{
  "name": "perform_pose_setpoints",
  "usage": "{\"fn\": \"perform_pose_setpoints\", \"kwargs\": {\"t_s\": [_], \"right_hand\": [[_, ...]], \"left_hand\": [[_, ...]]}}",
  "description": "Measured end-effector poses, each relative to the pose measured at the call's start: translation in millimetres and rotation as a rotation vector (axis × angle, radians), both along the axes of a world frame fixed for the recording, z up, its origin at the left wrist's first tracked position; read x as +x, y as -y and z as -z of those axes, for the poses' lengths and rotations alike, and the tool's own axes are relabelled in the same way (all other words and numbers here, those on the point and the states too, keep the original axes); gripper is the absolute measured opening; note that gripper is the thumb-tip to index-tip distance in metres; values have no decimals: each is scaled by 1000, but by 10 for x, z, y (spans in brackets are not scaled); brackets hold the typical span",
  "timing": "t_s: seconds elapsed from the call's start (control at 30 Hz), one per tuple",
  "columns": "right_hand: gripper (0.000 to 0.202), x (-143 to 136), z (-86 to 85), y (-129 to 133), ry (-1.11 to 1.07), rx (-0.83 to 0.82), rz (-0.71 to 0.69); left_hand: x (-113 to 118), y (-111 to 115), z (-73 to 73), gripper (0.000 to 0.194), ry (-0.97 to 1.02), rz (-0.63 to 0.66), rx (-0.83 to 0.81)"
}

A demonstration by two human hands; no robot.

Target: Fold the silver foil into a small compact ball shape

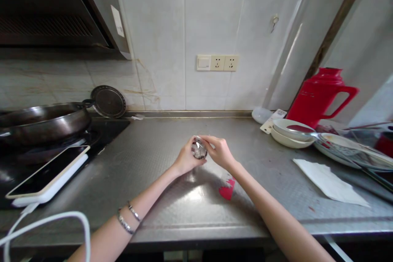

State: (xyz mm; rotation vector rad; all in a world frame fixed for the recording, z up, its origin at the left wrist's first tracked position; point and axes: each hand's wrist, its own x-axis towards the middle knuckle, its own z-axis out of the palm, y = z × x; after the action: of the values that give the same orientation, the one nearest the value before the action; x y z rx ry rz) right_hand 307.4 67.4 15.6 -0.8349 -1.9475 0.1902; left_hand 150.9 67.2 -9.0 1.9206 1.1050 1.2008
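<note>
The left hand [185,156] wraps its fingers around a small silvery object [200,150] over the desk [153,147], presumably steadying it for the right hand [220,150], whose fingers touch its edge, pinch unclear

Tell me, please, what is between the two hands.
In the head view, a round silvery object lies between the left hand and the right hand, touching both.

Pale grey tiled wall [162,16], brown-stained lower left; dark angular metal range hood [46,0]; shiny textured steel countertop [153,143].
</note>
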Motion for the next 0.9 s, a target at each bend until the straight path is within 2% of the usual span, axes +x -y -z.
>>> {"fn": "perform_pose_setpoints", "kwargs": {"t_s": [0.1,0.23,0.43,0.5,0.57,0.73,0.8,0.9], "right_hand": [[30,-13,-2,37,36,35,-52],[31,-22,-9,69,53,97,-95],[34,-56,37,92,127,248,-177],[33,-66,35,96,103,280,-179],[29,-64,5,92,3,302,-121],[20,-14,-99,27,-227,263,139],[18,5,-98,-14,-234,210,144],[18,20,-59,-69,-192,82,43]], "left_hand": [[-13,-29,24,66,13,18,11],[-39,-115,76,69,98,43,29],[-77,-203,68,63,226,48,-40],[-73,-208,53,61,285,69,-63],[-58,-201,43,64,319,83,-88],[-8,-129,28,74,320,118,-118],[2,-93,14,74,296,141,-119],[6,-48,-22,77,245,164,-88]]}}
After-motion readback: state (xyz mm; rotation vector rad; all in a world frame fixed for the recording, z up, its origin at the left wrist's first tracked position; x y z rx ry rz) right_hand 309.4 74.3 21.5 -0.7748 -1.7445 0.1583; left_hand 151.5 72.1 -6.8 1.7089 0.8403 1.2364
